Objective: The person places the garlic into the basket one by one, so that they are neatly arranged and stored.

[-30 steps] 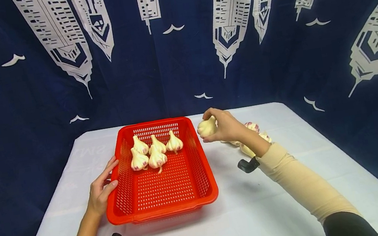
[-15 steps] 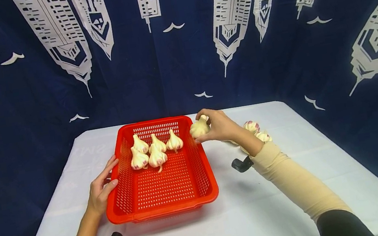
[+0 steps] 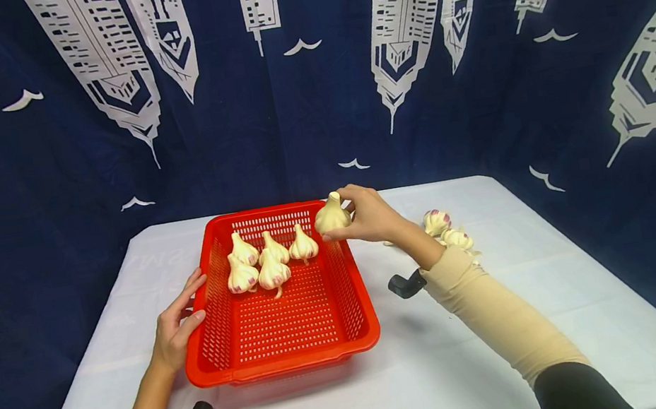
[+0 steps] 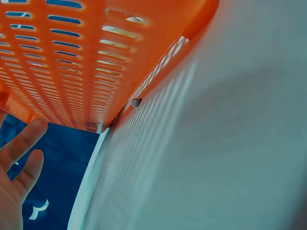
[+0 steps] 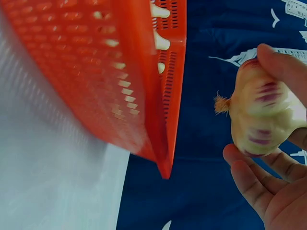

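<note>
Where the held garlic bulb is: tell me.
Head view: the garlic bulb is in the right hand, near the far right corner of the red basket.

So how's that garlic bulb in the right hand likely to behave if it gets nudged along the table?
The garlic bulb would probably roll unevenly, given its round body and narrow neck. It's likely firm, since no dent shows where the right hand grips it. Its smooth surface might be slightly slippery.

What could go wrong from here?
1. The right hand holds a garlic bulb close to the right rim of the red basket; released too early, it might clip the rim or land outside.
2. Five other bulbs cluster toward the basket's far end, so a drop there could knock them.
</note>
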A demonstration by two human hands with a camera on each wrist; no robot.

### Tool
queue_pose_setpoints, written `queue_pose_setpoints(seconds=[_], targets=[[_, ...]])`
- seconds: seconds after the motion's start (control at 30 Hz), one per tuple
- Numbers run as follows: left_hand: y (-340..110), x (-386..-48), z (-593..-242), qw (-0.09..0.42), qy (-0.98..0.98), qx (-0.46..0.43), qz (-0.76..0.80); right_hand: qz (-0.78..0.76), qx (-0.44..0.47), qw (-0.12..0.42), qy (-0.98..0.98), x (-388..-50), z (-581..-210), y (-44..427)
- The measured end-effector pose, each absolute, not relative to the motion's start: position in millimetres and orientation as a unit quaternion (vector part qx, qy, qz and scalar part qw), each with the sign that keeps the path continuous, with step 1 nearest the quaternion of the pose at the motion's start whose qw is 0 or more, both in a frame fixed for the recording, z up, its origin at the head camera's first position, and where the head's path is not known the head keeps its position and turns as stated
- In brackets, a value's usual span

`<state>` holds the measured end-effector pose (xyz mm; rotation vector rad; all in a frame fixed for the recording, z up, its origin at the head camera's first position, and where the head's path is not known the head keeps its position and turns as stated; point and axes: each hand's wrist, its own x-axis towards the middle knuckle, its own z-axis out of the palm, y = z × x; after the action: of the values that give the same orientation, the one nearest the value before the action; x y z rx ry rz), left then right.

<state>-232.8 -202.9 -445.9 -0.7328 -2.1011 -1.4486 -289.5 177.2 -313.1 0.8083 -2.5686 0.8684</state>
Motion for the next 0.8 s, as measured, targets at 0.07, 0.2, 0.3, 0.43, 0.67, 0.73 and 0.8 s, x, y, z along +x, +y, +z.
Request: queue_pose_setpoints(seconds=[0.07,0.2,0.3,0.43,0.67,0.73,0.8], targets=[[-203,-233,-446,0.241,-0.769,-0.267,-0.529,0.303,0.282,0.154,-0.897,-290,-312,173],[-204,-233,-447,0.239,-0.772,-0.265,-0.527,0.304,0.278,0.149,-0.899,-293,-310,165],[-204,-232,-447,0.238,-0.774,-0.262,-0.525,0.311,0.272,0.143,-0.9,-295,-310,160],[-205,-232,-446,0.235,-0.776,-0.26,-0.525,0.313,0.26,0.132,-0.904,-300,-310,153],[-204,-233,-447,0.234,-0.776,-0.259,-0.525,0.286,0.238,0.102,-0.923,-307,-313,142],[-205,-233,-447,0.235,-0.775,-0.261,-0.525,0.292,0.235,0.093,-0.922,-309,-314,139],[-205,-234,-447,0.237,-0.773,-0.265,-0.526,0.298,0.233,0.087,-0.921,-311,-315,137]])
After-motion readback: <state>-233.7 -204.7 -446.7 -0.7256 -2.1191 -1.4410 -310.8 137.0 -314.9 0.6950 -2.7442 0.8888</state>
